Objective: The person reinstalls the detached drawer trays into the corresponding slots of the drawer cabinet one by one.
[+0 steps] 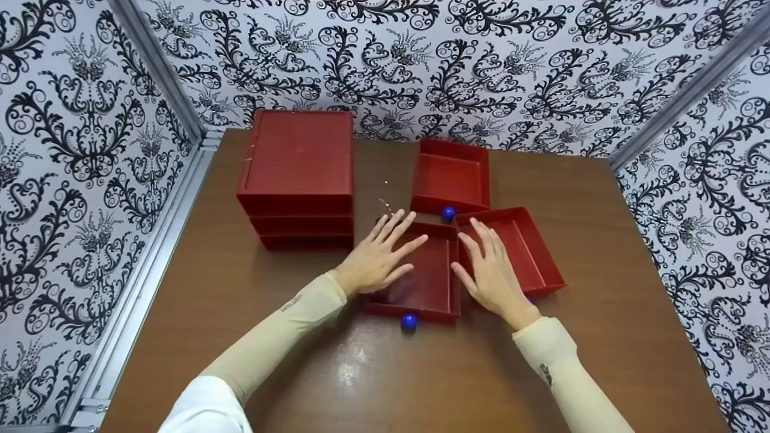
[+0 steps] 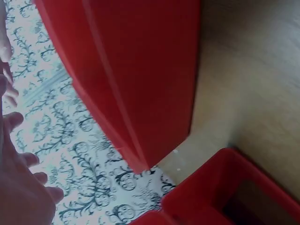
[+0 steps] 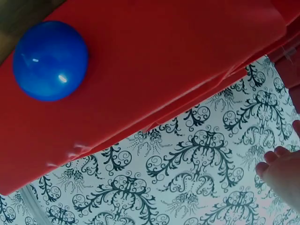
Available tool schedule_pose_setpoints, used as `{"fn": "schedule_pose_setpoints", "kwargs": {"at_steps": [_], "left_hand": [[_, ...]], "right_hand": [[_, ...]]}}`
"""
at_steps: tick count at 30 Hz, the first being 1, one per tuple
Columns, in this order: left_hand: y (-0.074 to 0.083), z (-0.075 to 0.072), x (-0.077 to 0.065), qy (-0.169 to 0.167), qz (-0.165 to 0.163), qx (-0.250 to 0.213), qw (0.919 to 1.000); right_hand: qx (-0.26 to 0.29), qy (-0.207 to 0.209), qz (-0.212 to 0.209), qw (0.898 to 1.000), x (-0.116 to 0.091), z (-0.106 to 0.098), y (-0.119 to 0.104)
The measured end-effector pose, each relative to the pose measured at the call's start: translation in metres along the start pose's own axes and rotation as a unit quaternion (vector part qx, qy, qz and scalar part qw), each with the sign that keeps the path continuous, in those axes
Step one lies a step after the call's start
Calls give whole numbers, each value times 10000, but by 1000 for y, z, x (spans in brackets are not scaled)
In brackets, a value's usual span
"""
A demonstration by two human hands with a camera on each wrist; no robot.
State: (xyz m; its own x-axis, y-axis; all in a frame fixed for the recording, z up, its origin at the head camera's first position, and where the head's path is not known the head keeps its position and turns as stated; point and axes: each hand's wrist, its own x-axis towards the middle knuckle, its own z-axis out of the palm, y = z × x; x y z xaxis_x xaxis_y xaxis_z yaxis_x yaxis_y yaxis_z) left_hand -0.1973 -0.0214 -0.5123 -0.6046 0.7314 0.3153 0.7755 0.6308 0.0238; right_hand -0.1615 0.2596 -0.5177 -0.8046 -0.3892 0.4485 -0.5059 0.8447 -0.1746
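My left hand (image 1: pixel 373 258), fingers spread and straight, hovers over the left edge of the front red tray (image 1: pixel 424 314). With its fingers also extended, my right hand (image 1: pixel 494 276) is above the gap between that tray and the angled right tray (image 1: pixel 535 252). Neither hand holds anything. One blue ball (image 1: pixel 409 322) rests against the near wall of the front tray. Another blue ball (image 1: pixel 449 213) sits between the front tray and the back tray (image 1: pixel 454 171). In the right wrist view a blue ball (image 3: pixel 50 61) lies beside a red tray wall (image 3: pixel 164 51).
A stack of red trays (image 1: pixel 301 156), the top one bottom-up, stands at the back left of the brown table (image 1: pixel 240 337). Black-and-white patterned walls (image 1: pixel 409 66) with metal rails enclose the back and sides. Small pale specks lie near the stack.
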Motion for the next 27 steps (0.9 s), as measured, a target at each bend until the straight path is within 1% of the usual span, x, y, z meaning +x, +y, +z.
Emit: {"fn": "schedule_pose_setpoints", "kwargs": {"at_steps": [2,6,9,12,14,16,18,23,27], "left_hand": [[2,-8,0,117,43,-10,9999],[5,-31,2,530,172,32,9984],[4,-51,4,885,220,173,9957],[-1,-70,5,1237,225,346,9915],[-6,-82,4,1414,215,394,9889],[-11,-93,3,1501,162,443,9875],[-17,-102,0,1540,61,361,9874],[-37,-123,-10,1537,-380,56,9874],[-60,-136,-18,1503,-919,-295,9839]], "right_hand": [[7,224,142,9996,-3,-2,-2],[124,620,525,9966,-8,-9,-7],[322,650,923,9931,-13,-16,-12],[579,435,1243,9896,-17,-22,-16],[695,260,1347,9881,-20,-25,-19],[759,104,1375,9875,-23,-27,-22],[799,-43,1388,9871,-25,-29,-24],[985,-480,1440,9835,-33,-28,-28],[1145,-823,1586,9772,-38,-27,-31]]}}
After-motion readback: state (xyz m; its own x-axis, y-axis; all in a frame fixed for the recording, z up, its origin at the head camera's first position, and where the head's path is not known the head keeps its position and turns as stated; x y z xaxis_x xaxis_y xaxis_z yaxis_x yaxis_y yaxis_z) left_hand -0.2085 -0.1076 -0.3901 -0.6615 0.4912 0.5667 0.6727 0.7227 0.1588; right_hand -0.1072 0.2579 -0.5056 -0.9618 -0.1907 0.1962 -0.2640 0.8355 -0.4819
